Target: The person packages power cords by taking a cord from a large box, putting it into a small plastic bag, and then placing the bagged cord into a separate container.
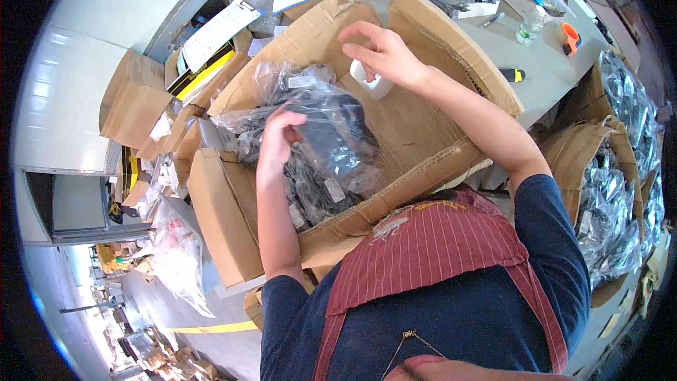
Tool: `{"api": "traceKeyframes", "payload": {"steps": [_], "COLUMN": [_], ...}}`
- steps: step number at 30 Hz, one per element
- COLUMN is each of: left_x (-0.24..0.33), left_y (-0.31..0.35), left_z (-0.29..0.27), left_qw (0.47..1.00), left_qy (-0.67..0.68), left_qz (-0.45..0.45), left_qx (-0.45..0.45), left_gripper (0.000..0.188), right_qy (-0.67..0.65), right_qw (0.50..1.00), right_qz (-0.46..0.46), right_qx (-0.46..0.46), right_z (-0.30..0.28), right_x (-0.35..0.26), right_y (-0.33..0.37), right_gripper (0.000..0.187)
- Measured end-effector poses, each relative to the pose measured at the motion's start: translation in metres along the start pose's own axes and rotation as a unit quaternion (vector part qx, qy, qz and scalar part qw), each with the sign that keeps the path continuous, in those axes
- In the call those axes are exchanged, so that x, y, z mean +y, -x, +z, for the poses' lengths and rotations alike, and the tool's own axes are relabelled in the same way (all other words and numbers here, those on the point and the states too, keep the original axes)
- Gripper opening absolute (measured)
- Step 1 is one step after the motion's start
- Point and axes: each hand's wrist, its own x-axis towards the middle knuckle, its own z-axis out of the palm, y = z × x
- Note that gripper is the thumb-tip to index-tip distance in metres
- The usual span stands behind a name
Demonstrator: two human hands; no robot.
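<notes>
A clear plastic bag with a black item inside [340, 130] lies tilted over other bagged pieces in the open cardboard box [416, 159]. My left hand [278, 134] is closed on the bag's near left edge, its thumb on top. Over the far part of the box is my right hand [384, 56], its index finger and thumb apart. Its lower fingers curl into a white roll [379, 87], which they appear to hold. Several bagged black pieces [317, 194] with small white labels fill the left side of the box.
On the grey table [546, 92] are a clear bottle [530, 26], an orange tape roll [568, 37] and a yellow-black tool [513, 75]. A clipboard [220, 32] rests on cartons at the left. Cartons of bagged goods [608, 201] stand at my right.
</notes>
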Motion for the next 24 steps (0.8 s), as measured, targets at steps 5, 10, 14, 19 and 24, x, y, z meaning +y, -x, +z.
{"api": "traceKeyframes", "payload": {"steps": [5, 10, 14, 19, 24], "left_x": [-0.006, -0.026, -0.045, -0.026, -0.037], "left_y": [-0.007, -0.019, -0.039, -0.008, -0.01], "left_z": [-0.034, -0.057, -0.074, 0.029, 0.015], "left_qw": [0.97, 0.968, 0.962, 0.941, 0.981], "left_qy": [0.184, 0.167, 0.15, 0.301, -0.04], "left_qz": [0.115, 0.184, 0.23, 0.148, -0.014], "left_qx": [0.106, 0.045, -0.02, -0.043, -0.189], "left_gripper": [0.024, 0.029, 0.036, 0.045, 0.048], "right_qy": [0.139, 0.333, 0.457, 0.414, 0.277], "right_qw": [0.983, 0.91, 0.837, 0.853, 0.949], "right_qz": [-0.111, -0.185, -0.246, -0.291, -0.127], "right_qx": [-0.055, -0.163, -0.173, -0.132, -0.079], "right_z": [-0.007, -0.003, 0.017, 0.014, 0.021], "right_x": [-0.007, -0.009, -0.01, 0.009, 0.003], "right_y": [0.005, 0.011, 0.018, 0.017, 0.018], "right_gripper": [0.045, 0.074, 0.098, 0.09, 0.059]}}
